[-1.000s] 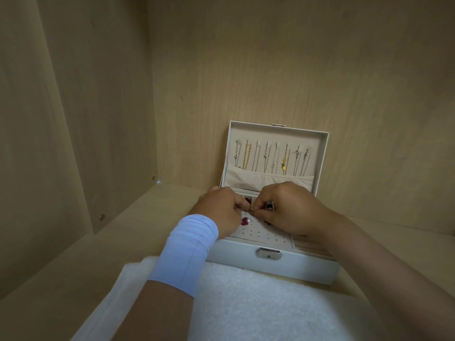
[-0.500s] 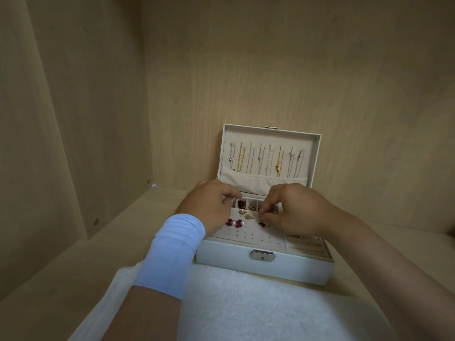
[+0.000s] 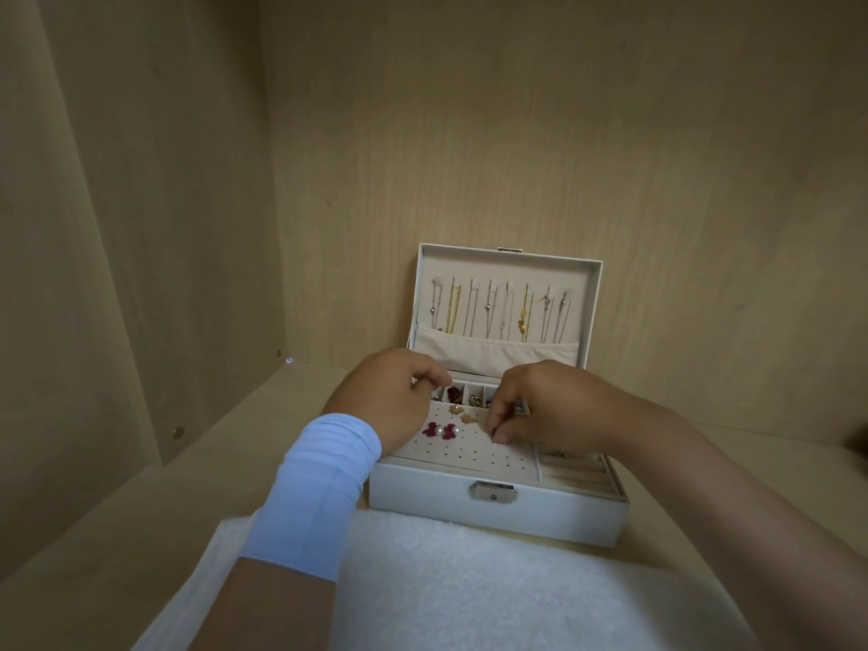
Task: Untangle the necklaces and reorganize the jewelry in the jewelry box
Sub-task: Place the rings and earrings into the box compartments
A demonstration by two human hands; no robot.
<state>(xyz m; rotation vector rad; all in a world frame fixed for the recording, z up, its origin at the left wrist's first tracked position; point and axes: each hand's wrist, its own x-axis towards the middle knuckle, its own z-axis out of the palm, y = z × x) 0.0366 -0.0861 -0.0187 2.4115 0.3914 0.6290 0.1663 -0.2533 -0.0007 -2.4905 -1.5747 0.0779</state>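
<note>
Two grips above jewelry box (image 3: 563, 516): right grip (image 3: 549, 406) pinched at earring panel (image 3: 469, 457), left grip (image 3: 390, 397) curled; holdings indiscernible.

1. Jewelry box (image 3: 554, 519): smooth, matt white leather-like shell; soft pale cloth lining (image 3: 498, 352).
2. Clasp (image 3: 494, 491): shiny metal.
3. Necklaces (image 3: 498, 312): fine gold and silver metal chains.
4. Towel (image 3: 469, 594): white, fluffy terry cloth.
5. Cabinet wall (image 3: 610, 133): matt, light wood grain.
6. Wristband (image 3: 319, 491): smooth pale-blue fabric.

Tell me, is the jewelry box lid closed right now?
No, the jewelry box is open: its lid stands upright at the back, with necklaces hanging in a row inside it.
</note>
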